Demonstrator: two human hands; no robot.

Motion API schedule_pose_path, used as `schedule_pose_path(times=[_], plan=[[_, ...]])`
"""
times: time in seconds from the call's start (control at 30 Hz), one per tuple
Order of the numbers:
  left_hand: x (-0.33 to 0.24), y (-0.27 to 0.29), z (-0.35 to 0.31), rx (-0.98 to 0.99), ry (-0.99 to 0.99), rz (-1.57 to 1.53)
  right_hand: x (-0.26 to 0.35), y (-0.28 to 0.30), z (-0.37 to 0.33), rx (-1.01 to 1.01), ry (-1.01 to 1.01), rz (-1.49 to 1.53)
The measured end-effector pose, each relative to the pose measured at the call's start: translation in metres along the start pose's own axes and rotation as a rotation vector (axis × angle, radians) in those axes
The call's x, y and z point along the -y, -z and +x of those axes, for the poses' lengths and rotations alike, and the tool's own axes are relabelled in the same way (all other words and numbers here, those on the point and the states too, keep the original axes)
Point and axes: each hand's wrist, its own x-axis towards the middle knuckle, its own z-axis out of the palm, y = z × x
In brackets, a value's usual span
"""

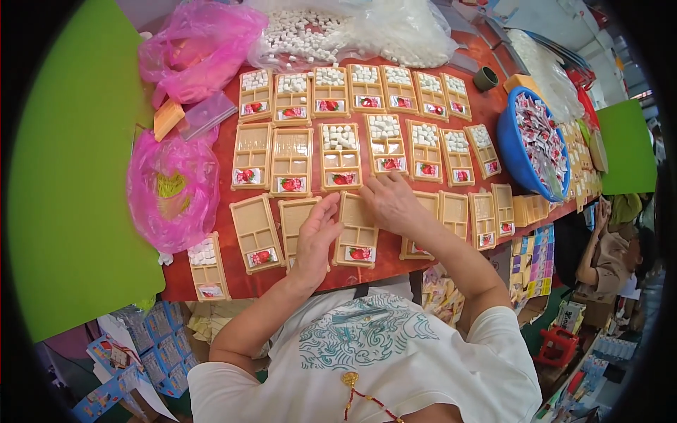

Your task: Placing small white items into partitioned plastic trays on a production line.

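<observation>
Tan compartment trays stand in rough rows on the red table. My left hand [317,238] lies with its fingers stretched out along the left edge of a front-row tray [358,213], partly covering the tray [296,209] to its left. That front tray has a red-and-white sachet [360,254] in its lower compartment. My right hand [395,204] is over the tray's upper right side, its fingers curled together just below a middle-row tray [386,146] holding small white pieces [383,126]. Whatever those fingers hold is hidden.
Clear bags of white pieces [303,35] lie along the far edge, with pink plastic bags [173,204] at left. A blue basin [509,141] full of sachets stands at right, near a dark cup [485,79]. Another person [612,257] is at far right.
</observation>
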Motion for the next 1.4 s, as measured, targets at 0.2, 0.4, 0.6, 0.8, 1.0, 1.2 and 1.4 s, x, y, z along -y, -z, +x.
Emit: schedule_pose_path(times=[0.2, 0.4, 0.6, 0.8, 1.0, 1.2, 1.4], plan=[[0.004, -0.001, 0.005, 0.136, -0.034, 0.025, -0.003, 0.027, 0.002, -0.091, 0.024, 0.207], [-0.023, -0.002, 0.025, 0.162, -0.024, 0.080, -0.028, 0.053, 0.042, -0.155, 0.038, 0.174], [-0.052, 0.026, 0.083, 0.096, 0.014, -0.119, -0.070, 0.039, 0.132, -0.061, 0.006, 0.469], [-0.101, 0.053, 0.142, -0.032, -0.037, -0.162, -0.148, -0.023, 0.259, -0.269, -0.076, 0.540], [-0.128, 0.069, 0.183, -0.079, -0.092, -0.242, -0.176, -0.086, 0.369, -0.138, -0.335, 0.187], [-0.142, 0.077, 0.195, -0.107, -0.088, -0.204, -0.162, -0.102, 0.416, -0.457, -0.146, 0.006], [-0.151, 0.085, 0.208, -0.125, -0.095, -0.175, -0.164, -0.096, 0.420, -0.271, -0.027, 0.152]])
